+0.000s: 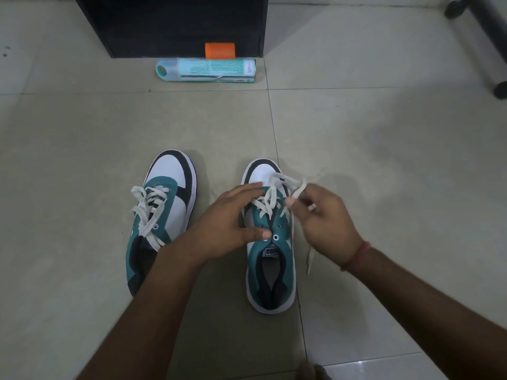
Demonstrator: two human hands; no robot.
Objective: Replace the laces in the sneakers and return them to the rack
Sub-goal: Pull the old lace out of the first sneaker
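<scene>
Two teal, white and black sneakers stand on the tiled floor, toes pointing away from me. The left sneaker [164,212] has a white lace threaded loosely through its eyelets. The right sneaker [270,259] is partly laced with a white lace [270,200]; its lower eyelets are bare. My left hand [233,223] rests flat on the right sneaker's left side, thumb near an eyelet. My right hand [323,218] pinches the lace beside the shoe, and a loose lace end [310,257] hangs below the wrist.
A teal spray can [205,70] lies on its side further ahead, with an orange cap [220,50] behind it. A dark cabinet [170,23] stands at the back. Chair legs with a caster [491,50] are at the top right.
</scene>
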